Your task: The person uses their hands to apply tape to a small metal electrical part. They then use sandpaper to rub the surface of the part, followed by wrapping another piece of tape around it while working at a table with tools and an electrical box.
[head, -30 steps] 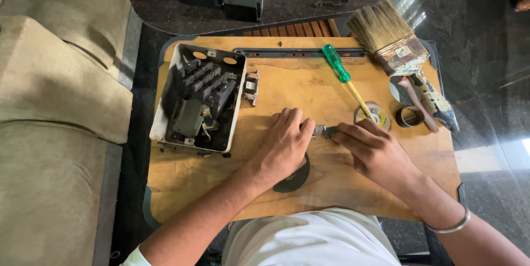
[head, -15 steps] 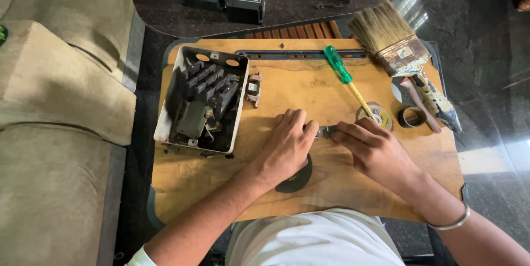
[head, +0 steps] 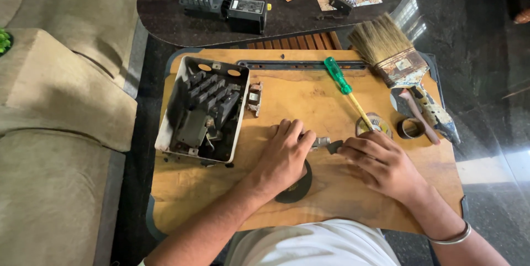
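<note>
A small metal part is pinched between the left hand and the right hand at the middle of the desk. The opened switch box lies apart at left, the screwdriver unused; refitting appears outstanding.

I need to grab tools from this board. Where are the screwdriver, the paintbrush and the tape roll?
screwdriver [head: 337, 76]: head view, on its green handle.
paintbrush [head: 380, 40]: head view, on the bristles.
tape roll [head: 411, 128]: head view, on its rim.
</note>
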